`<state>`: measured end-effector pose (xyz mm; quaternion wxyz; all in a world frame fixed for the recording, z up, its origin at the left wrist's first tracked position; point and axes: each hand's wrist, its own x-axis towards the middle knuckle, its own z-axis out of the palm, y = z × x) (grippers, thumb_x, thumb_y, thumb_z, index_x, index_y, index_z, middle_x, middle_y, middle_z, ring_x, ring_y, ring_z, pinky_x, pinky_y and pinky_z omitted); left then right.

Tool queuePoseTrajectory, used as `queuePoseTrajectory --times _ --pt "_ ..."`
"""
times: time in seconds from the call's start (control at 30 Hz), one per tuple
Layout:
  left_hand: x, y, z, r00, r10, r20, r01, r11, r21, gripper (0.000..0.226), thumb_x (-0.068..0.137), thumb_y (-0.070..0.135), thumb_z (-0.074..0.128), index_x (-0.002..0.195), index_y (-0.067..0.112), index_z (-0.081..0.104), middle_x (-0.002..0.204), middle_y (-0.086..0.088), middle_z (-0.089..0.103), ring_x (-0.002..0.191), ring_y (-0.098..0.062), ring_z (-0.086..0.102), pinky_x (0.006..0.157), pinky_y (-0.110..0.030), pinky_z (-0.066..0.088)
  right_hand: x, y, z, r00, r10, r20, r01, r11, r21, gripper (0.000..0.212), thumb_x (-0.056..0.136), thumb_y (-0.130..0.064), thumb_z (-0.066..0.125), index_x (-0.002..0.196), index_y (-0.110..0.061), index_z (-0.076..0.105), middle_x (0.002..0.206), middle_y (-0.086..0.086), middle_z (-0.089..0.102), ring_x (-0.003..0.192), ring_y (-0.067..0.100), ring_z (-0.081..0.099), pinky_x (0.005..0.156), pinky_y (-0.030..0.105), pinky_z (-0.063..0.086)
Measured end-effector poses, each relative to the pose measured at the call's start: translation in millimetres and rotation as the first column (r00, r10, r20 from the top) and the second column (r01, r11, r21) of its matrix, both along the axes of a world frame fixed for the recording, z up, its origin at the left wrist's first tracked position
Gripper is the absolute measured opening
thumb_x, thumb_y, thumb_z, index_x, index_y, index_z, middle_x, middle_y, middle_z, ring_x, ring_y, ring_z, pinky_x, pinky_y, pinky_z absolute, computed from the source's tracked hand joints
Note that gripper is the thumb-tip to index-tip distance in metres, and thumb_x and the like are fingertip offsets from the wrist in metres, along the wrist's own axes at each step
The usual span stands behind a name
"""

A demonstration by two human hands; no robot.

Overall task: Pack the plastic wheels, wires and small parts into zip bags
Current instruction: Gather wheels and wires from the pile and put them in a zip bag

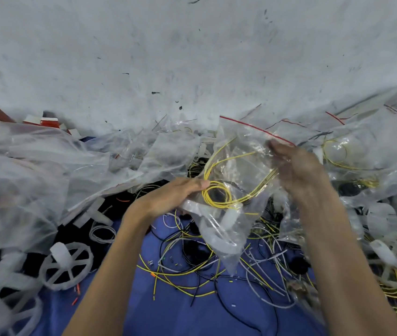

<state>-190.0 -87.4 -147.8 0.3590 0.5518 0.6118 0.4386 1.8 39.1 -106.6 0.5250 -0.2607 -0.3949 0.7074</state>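
Head view shows me a clear zip bag [238, 151] with a red zip strip [253, 127], held up over the middle of the blue mat [168, 311]. The left hand [168, 197] lies against the bag's lower left side, fingers straight and pressed together; its thumb is hidden. The right hand [296, 166] is at the bag's right side just below the strip, too blurred for me to tell how its fingers sit. Inside the bag I see a yellow wire coil [216, 192] and a white plastic part [231, 217]. Loose wires [192, 270] sprawl over the mat beneath. 1 white plastic wheel [66, 265] lies toward the mat's left edge. Red-and-white boxes [47, 122] sit at the far left corner, any print unreadable.
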Motion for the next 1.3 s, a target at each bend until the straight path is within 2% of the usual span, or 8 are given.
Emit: queuePoseTrajectory --times 0.13,0.27,0.5,0.63,0.77,1.0,1.1,1.3 --pt "-22.6 -14.1 2.4 0.999 0.012 0.032 -0.012 1.0 -0.002 0.018 0.082 0.029 0.06 0.069 0.027 0.071 0.072 0.016 0.07 0.066 0.004 0.063 0.055 -0.006 0.045 22.5 16.4 -10.2 0.86 -0.084 0.503 -0.064 0.96 0.271 0.018 0.073 0.002 0.071 0.084 -0.009 0.062 0.071 0.001 0.07 0.066 0.012 0.066 0.064 0.022 0.054" --pt "-39.3 -22.7 5.2 0.998 -0.052 -0.022 0.052 0.999 0.012 0.015 0.067 0.035 0.073 0.077 0.024 0.075 0.083 0.011 0.072 0.076 0.001 0.064 0.069 -0.011 0.046 27.3 18.6 -21.3 0.704 -0.035 0.71 -0.278 0.906 0.321 0.01 0.077 0.002 0.068 0.083 -0.007 0.068 0.065 -0.005 0.069 0.058 0.002 0.064 0.054 0.014 0.05" --pt "-53.3 -26.4 2.1 0.986 -0.065 -0.154 0.068 0.998 0.014 0.069 0.037 0.049 0.09 0.087 0.01 0.064 0.096 -0.021 0.066 0.088 -0.021 0.059 0.087 -0.048 0.045 28.5 16.3 -19.1 0.777 -0.043 0.629 -0.318 0.835 0.449 0.017 0.078 0.003 0.067 0.074 -0.014 0.064 0.064 -0.009 0.068 0.053 -0.002 0.054 0.045 0.009 0.036" --pt "-56.7 -27.5 0.0 0.989 -0.093 -0.113 0.093 0.996 -0.007 0.069 0.036 0.054 0.09 0.088 0.014 0.068 0.095 -0.015 0.07 0.087 -0.017 0.062 0.082 -0.034 0.047 31.8 16.7 -17.6 0.771 -0.021 0.636 -0.356 0.815 0.458 0.016 0.076 0.0 0.069 0.073 -0.016 0.067 0.071 -0.005 0.07 0.063 0.004 0.059 0.053 0.014 0.043" --pt "-59.5 -29.2 -0.9 0.991 -0.125 -0.041 0.124 0.992 -0.035 0.098 0.044 0.06 0.085 0.111 -0.007 0.059 0.113 -0.029 0.062 0.097 -0.026 0.059 0.09 -0.045 0.041 30.1 16.5 -16.3 0.785 -0.005 0.619 -0.36 0.81 0.463 0.018 0.076 -0.001 0.069 0.068 -0.017 0.069 0.069 -0.005 0.07 0.064 0.002 0.062 0.055 0.009 0.044" --pt "-60.7 -31.9 -1.1 0.985 -0.172 -0.023 0.172 0.985 -0.011 0.092 0.048 0.062 0.082 0.109 -0.003 0.06 0.108 -0.015 0.068 0.098 -0.018 0.061 0.087 -0.028 0.046 33.3 9.4 -7.2 0.776 0.009 0.63 -0.428 0.741 0.517 0.007 0.069 -0.013 0.072 0.072 -0.018 0.069 0.064 -0.008 0.066 0.062 0.0 0.058 0.057 0.007 0.043" --pt "-62.5 -34.3 2.4 0.984 -0.142 -0.105 0.147 0.988 0.038 0.07 0.043 0.041 0.091 0.093 0.005 0.06 0.089 0.002 0.068 0.09 -0.01 0.06 0.079 -0.018 0.046 34.0 6.5 -5.6 0.812 -0.024 0.583 -0.415 0.679 0.606 0.015 0.062 -0.012 0.075 0.072 -0.02 0.068 0.069 -0.008 0.067 0.068 0.003 0.061 0.066 0.011 0.047" --pt "-54.0 -27.6 10.7 0.936 -0.064 -0.345 0.055 0.998 -0.036 0.043 0.049 0.022 0.085 0.072 0.019 0.049 0.068 -0.008 0.047 0.067 -0.017 0.042 0.06 -0.034 0.034 18.3 19.6 -26.3 0.714 -0.285 0.639 -0.386 0.602 0.699 0.039 0.075 0.01 0.067 0.061 -0.026 0.063 0.071 -0.009 0.064 0.067 0.007 0.058 0.063 0.016 0.049"
